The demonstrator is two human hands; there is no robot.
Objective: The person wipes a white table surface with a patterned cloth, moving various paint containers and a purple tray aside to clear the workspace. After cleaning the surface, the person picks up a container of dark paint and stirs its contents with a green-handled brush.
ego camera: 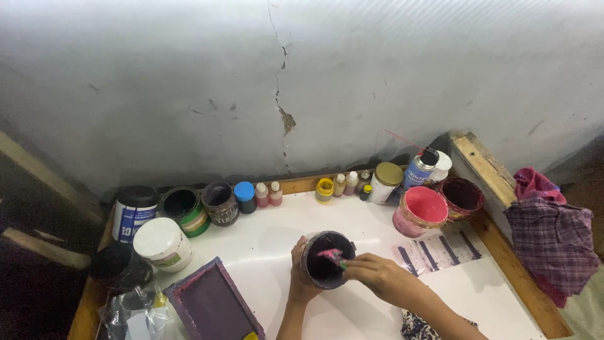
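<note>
My left hand (299,281) grips a dark, purple-stained can (326,258) tilted toward me on the white tabletop (277,236). My right hand (384,277) pinches a thin stick tool (335,257) whose pink-smeared tip sits inside the can's mouth. The can's inside looks dark purple with a pink blob near the top.
A purple-stained tray (211,305) lies front left. Tubs and cans (162,242) line the left and back, with small dropper bottles (268,194), a pink-lidded tub (420,211), an open stained can (462,196) and a spray can (418,169). Cloths (550,242) hang over the right wooden edge.
</note>
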